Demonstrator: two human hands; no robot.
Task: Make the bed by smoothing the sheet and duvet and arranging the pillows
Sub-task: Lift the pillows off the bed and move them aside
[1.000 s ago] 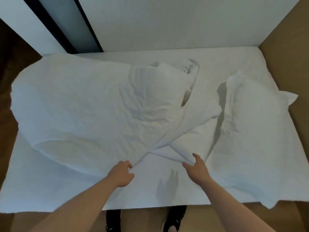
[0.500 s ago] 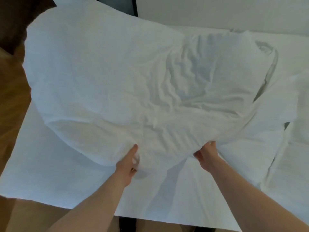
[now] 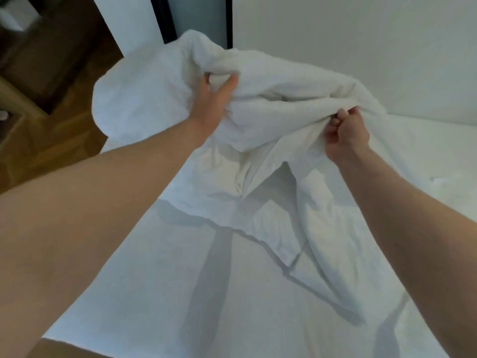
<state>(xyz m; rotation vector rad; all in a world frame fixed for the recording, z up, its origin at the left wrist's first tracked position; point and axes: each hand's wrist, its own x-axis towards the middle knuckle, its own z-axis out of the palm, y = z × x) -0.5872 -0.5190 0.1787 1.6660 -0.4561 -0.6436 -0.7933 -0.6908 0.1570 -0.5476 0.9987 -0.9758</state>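
A white duvet (image 3: pixel 278 104) is lifted high above the bed, bunched between my two hands. My left hand (image 3: pixel 213 99) grips a fold of it at the upper middle, fingers dug into the cloth. My right hand (image 3: pixel 344 134) pinches its edge in a fist further right. The duvet's lower part hangs down and trails onto the white sheet (image 3: pixel 180 280) that covers the mattress. No pillow shows clearly; the duvet hides the far part of the bed.
A wooden floor (image 3: pixel 51 140) lies to the left of the bed. A dark door frame (image 3: pixel 165 19) and a white wall (image 3: pixel 361 47) stand behind the bed. The bed's near edge runs along the bottom left.
Both hands took hold of the duvet's near edge and raised it up off the sheet. The view has swung left and upward.
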